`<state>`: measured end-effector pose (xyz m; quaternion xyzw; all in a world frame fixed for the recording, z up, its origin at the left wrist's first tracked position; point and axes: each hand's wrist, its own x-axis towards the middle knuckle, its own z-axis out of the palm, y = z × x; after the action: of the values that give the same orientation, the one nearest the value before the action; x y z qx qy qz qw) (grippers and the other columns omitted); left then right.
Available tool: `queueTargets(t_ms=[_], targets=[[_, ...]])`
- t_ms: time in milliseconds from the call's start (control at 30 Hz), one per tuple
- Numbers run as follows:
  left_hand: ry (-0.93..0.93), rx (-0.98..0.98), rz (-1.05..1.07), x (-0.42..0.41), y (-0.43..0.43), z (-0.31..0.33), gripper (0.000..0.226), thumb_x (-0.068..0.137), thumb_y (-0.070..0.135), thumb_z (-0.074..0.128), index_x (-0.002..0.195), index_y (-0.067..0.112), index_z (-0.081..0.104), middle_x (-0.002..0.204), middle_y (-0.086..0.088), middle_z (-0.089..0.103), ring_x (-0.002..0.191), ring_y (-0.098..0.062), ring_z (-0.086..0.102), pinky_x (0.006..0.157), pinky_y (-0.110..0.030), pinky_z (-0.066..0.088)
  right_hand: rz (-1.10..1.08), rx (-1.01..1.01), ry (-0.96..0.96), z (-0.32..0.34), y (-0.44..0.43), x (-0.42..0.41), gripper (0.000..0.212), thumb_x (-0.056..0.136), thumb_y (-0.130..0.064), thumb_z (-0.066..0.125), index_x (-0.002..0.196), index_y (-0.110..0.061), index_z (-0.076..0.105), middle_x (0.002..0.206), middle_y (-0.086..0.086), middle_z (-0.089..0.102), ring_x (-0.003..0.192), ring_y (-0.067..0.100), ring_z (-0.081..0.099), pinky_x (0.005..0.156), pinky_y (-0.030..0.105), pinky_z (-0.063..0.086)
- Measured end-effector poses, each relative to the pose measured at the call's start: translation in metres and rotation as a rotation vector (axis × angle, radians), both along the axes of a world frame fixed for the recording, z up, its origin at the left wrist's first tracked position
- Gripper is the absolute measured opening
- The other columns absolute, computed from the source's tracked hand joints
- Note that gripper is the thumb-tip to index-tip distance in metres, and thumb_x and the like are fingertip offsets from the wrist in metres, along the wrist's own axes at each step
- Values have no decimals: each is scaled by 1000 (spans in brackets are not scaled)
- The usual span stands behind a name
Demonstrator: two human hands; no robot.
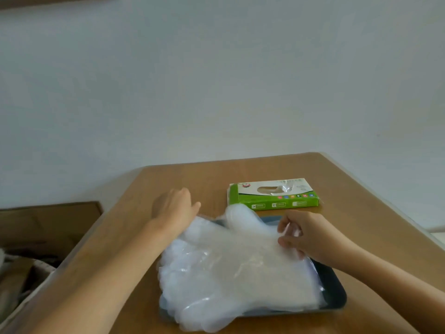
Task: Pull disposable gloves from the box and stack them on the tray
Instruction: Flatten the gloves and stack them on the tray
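The left hand [175,210] lies flat with straight fingers, holding nothing, at the far left edge of the pile of gloves [228,268]. The right hand [310,237] has its fingers curled and pinches the thin clear plastic of the top glove at the right side of the pile. The gloves lie in a loose heap on a dark tray [334,292] and hang over its left edge. The green and white box [274,194] stands on the table [361,213] just behind the tray, with a glove showing in its opening.
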<state>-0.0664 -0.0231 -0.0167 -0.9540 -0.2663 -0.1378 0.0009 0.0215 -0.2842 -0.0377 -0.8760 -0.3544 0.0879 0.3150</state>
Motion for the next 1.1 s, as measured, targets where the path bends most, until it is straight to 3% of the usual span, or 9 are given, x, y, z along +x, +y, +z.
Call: queueTargets(t_ms=[133, 300, 367, 533, 633, 733, 933, 1000, 1100], targets=[[-278, -16, -110, -17, -41, 20, 19, 98, 35, 45, 102, 20, 56, 93, 2, 66, 87, -21, 62, 70, -31, 45, -23, 39, 0, -4, -1, -2, 20, 83, -16, 72, 85, -20, 53, 75, -7, 64, 46, 11, 62, 50, 17, 45], [-67, -237, -471, -31, -116, -8, 37, 100, 35, 40, 130, 16, 50, 129, -2, 55, 119, -18, 50, 101, -28, 37, -46, 61, 34, -6, 0, -4, 21, 83, -16, 72, 90, -21, 52, 81, -6, 65, 48, 10, 62, 49, 16, 44], [147, -239, -452, -31, -121, -26, 51, 102, 38, 34, 145, 11, 34, 150, -8, 37, 138, -20, 33, 113, -28, 25, -70, 23, -18, -6, -2, -5, 21, 83, -20, 71, 92, -23, 52, 86, -11, 64, 64, 10, 63, 59, 18, 46], [317, -235, -424, -29, -113, -49, 72, 99, 55, 19, 154, 12, 3, 162, -5, -3, 149, -17, -3, 115, -23, -6, 41, -30, -606, -12, -5, -13, 43, 83, -26, 72, 123, -21, 58, 133, -4, 54, 130, 19, 46, 107, 26, 30], [321, -234, -406, -29, -112, -53, 91, 83, 69, 3, 153, 11, -3, 161, -5, -8, 148, -15, -8, 111, -20, -11, 327, -238, -386, -18, -2, -24, 57, 96, -51, 33, 149, -36, 19, 154, -19, 10, 144, 1, 3, 114, 16, -2], [349, -279, -411, -33, -101, -55, 81, 96, 62, 22, 152, 15, -12, 159, 0, -18, 146, -11, -16, 116, -27, -11, 397, -570, -380, -15, -8, -12, 83, 74, -75, 0, 149, -41, -1, 158, -16, -1, 145, 2, 0, 118, 25, -8], [532, -244, -362, -53, -49, -27, 116, 67, 88, 33, 151, 25, -17, 153, 13, -24, 145, -11, -20, 118, -35, -13, 411, -713, -72, 19, -27, 2, 97, 74, -72, 57, 146, -51, -5, 149, -32, -13, 138, 1, -13, 118, 39, -3], [638, -281, -386, -55, -39, -6, 109, 75, 76, 52, 153, 28, -8, 157, 15, -12, 147, -10, -9, 120, -33, -4, 423, -707, -29, 28, -24, 8, 101, 67, -68, 69, 145, -55, 6, 152, -34, 2, 143, 5, 5, 119, 41, 11], [618, -534, -465, -48, -34, 28, 78, 82, 54, 66, 148, 34, 30, 151, 20, 29, 136, -2, 34, 112, -17, 25, 358, -514, -85, 40, -12, 28, 62, 74, -57, 71, 131, -48, 47, 126, -32, 48, 119, -2, 47, 95, 11, 35]])
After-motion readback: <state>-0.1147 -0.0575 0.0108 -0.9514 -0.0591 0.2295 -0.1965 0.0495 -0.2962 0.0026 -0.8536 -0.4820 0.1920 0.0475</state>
